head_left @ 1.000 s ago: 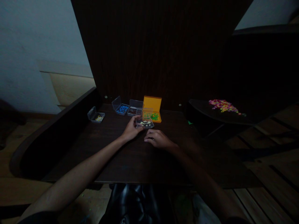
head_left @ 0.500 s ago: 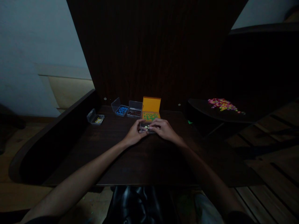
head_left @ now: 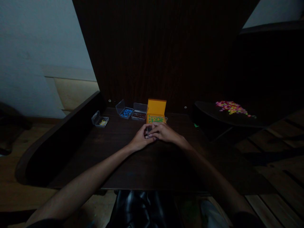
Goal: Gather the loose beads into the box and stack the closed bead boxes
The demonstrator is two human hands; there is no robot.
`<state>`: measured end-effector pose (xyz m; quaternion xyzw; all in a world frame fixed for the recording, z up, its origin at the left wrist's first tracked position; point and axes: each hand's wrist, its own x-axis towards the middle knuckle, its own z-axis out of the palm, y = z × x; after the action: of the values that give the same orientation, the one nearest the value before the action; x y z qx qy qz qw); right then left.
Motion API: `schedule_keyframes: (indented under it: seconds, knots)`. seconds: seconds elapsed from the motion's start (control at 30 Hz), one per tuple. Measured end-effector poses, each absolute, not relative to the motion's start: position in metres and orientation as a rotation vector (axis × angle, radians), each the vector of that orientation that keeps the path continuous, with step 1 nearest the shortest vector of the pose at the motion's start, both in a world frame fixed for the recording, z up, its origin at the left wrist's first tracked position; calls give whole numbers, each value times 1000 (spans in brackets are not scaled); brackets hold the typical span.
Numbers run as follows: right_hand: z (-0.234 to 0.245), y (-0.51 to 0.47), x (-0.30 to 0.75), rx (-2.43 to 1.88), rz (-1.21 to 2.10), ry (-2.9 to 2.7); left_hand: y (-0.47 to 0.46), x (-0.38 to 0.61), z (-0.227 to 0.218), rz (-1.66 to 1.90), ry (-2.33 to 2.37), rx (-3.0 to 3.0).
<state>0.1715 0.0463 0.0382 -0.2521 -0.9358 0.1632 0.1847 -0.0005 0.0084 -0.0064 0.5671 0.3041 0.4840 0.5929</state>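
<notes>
Dim light covers the dark table (head_left: 142, 167), and from my distant post I watch the person's two hands close together at its middle. The left hand (head_left: 140, 139) curves thumb and fingers around a small clear box (head_left: 148, 129), gripping it. The right hand (head_left: 166, 133) bends its fingers over this same box; whether they pinch something I cannot tell, because the hands cover most of it. Just beyond, I see the yellow box (head_left: 156, 106) open, with green pieces (head_left: 156, 119) inside. Close to its left stands a second clear box (head_left: 140, 107) with dark pieces (head_left: 139, 116), then a third clear box (head_left: 120, 107) with blue pieces (head_left: 126, 112), both lids raised. Farther left, a fourth clear box (head_left: 96, 117), also open, holds yellow pieces (head_left: 103, 122). To the right, a green scrap (head_left: 196, 125) lies near the side shelf (head_left: 205, 109), which carries a colourful pile (head_left: 231, 107). Behind rises a dark panel (head_left: 166, 53), with a pale wall (head_left: 59, 38) at left.
</notes>
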Motion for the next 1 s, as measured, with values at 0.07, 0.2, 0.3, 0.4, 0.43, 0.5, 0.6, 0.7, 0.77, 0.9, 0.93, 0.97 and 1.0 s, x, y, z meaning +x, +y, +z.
schedule_keyframes:
  seconds: [0.07, 0.2, 0.3, 0.4, 0.43, 0.5, 0.6, 0.7, 0.77, 0.9, 0.93, 0.97, 1.0]
  knots:
    - [41, 47, 174, -703, 450, -2648, 9, -1, -8, 1116, 712, 1313]
    - [48, 47, 187, -699, 435, -2560, 10, -3, -11, 1100, 738, 1295]
    - [46, 41, 199, -699, 458, -2374, 11, -5, -12, 1085, 768, 1277]
    - [36, 31, 208, -828, 405, -2051, 12, -8, -11, 1067, 810, 1271]
    - [30, 28, 211, -880, 386, -1926, 13, -9, -10, 1066, 818, 1269]
    - [19, 24, 215, -937, 429, -1717, 13, -10, -8, 1073, 814, 1254]
    - [4, 23, 218, -918, 617, -1638, 14, -12, -6, 1123, 766, 1233]
    - [-4, 26, 218, -912, 800, -1767, 16, -15, -5, 1165, 692, 1238]
    - [-8, 26, 215, -936, 905, -1837, 17, -16, -6, 1164, 650, 1242]
    - [-14, 24, 209, -1002, 953, -1882, 16, -17, -7, 1125, 625, 1263]
    - [-15, 24, 209, -1013, 951, -1889, 15, -18, -8, 1109, 630, 1276]
    - [-16, 25, 208, -1023, 952, -1896, 15, -18, -8, 1093, 637, 1294]
    - [-18, 25, 208, -1031, 953, -1903, 15, -19, -8, 1078, 647, 1319]
